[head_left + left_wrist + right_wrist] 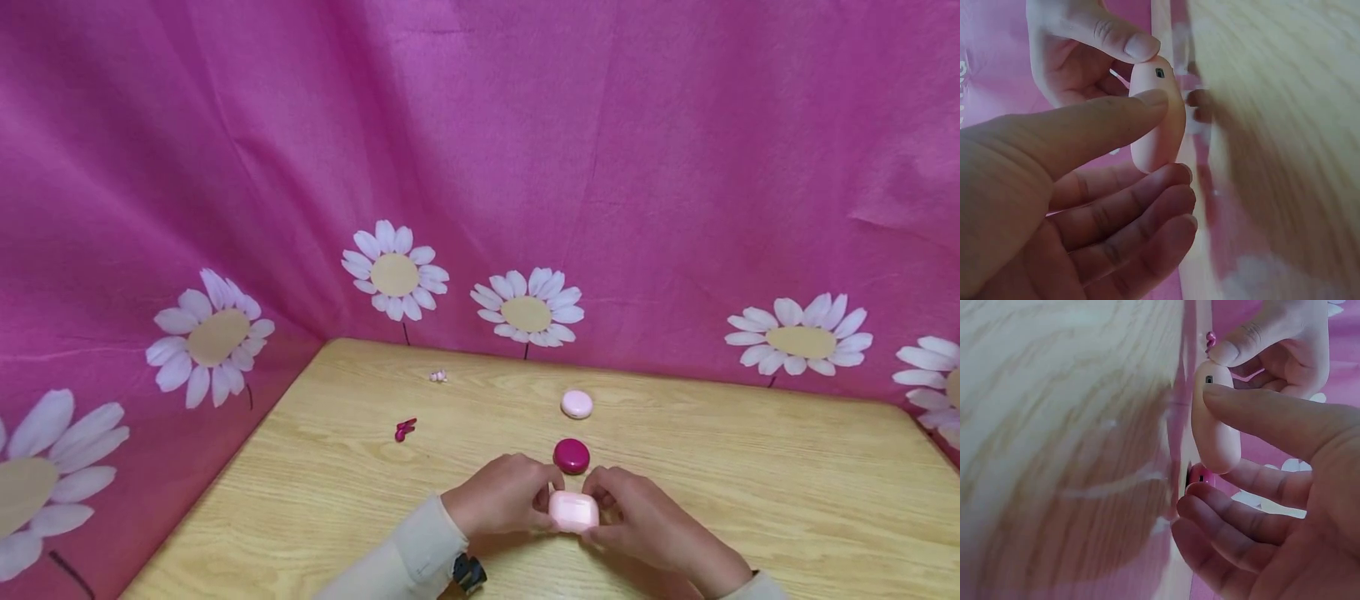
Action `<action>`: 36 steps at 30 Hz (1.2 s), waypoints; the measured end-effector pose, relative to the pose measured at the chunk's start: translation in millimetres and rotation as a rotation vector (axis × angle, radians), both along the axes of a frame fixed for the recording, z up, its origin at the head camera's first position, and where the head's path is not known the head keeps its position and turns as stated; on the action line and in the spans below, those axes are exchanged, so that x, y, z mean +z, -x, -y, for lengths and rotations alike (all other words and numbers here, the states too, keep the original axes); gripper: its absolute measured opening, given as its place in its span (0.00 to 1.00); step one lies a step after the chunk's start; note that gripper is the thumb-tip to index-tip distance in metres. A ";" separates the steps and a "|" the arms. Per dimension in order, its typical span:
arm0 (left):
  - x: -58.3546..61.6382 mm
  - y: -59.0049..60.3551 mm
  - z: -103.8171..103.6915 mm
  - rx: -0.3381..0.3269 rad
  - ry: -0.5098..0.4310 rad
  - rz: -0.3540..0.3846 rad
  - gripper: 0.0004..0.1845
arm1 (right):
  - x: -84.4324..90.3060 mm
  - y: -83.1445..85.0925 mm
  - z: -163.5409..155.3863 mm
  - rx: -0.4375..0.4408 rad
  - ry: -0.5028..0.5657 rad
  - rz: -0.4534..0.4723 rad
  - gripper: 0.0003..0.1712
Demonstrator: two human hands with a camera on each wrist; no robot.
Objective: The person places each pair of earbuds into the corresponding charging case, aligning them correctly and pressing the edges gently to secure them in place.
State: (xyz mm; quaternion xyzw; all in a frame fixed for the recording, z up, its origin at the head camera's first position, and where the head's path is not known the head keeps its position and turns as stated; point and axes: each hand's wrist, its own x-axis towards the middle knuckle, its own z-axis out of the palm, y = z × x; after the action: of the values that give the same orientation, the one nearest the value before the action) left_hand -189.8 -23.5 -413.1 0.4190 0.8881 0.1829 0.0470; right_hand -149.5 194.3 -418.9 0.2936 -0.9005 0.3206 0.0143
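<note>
A small light pink rounded case [573, 511] is held just above the wooden table [315, 483] near its front edge. My left hand [504, 495] grips its left side and my right hand [637, 515] grips its right side. In the left wrist view my thumb lies across the pink case [1159, 128], with the other hand's thumb on its top end. The right wrist view shows the same case [1215, 434] pinched between both thumbs, fingers curled beneath it. A dark magenta round case [572, 456] lies just behind the hands. A pale pink round case [577, 404] lies farther back.
A tiny magenta piece [405, 429] and a tiny white piece [438, 377] lie on the table at the back left. Pink cloth with white daisies [480, 167] walls in the table behind and on the left.
</note>
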 end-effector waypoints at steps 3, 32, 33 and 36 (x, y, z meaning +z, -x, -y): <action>-2.0 -0.1 -0.3 0.003 0.028 -0.013 0.14 | -1.1 -1.0 1.4 -0.002 -0.028 -0.005 0.19; -4.1 0.5 -1.4 -0.025 0.058 -0.043 0.12 | -4.2 -4.6 4.6 -0.032 -0.120 -0.041 0.18; -4.1 0.5 -1.4 -0.026 0.062 -0.039 0.12 | -4.3 -4.8 4.7 -0.029 -0.119 -0.045 0.18; -4.4 0.1 -1.0 -0.020 0.070 -0.028 0.12 | -4.9 -5.6 4.9 -0.024 -0.112 -0.055 0.17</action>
State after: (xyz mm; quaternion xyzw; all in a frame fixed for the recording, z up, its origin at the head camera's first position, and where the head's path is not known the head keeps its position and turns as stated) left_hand -189.9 -22.5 -417.4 0.4286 0.8902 0.1455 0.0512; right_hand -143.9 189.4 -423.9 0.2920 -0.9197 0.2613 0.0264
